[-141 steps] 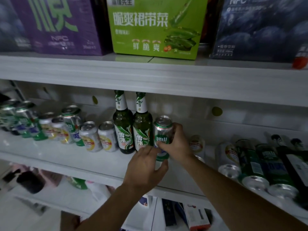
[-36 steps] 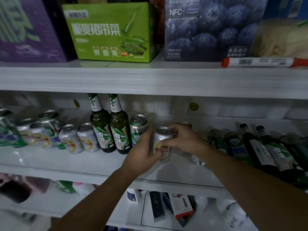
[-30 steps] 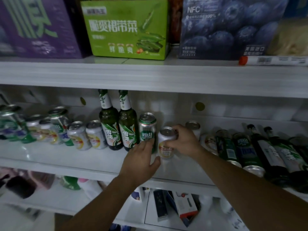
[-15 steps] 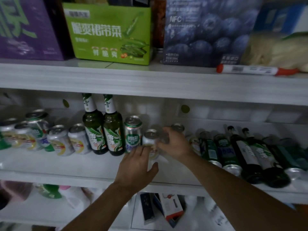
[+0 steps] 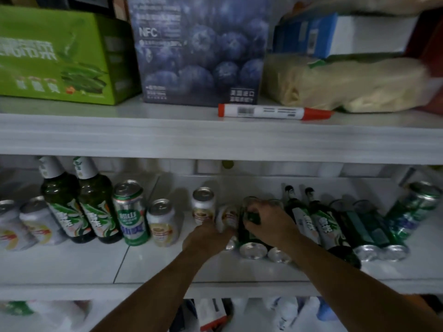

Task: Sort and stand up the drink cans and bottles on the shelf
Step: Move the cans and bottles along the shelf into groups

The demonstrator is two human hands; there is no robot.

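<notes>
I've got both hands on the shelf (image 5: 167,264), left hand (image 5: 206,238) wrapped round a toppled silver can (image 5: 229,218), right hand (image 5: 269,225) clamped on a lying green can (image 5: 249,236); next: tip each upright beside the standing row.

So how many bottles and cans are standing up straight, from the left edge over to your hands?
Green bottles: 2
Tall green can: 1
Small pale cans: 4
Total: 7
The tilted can at the far right is not counted.
</notes>
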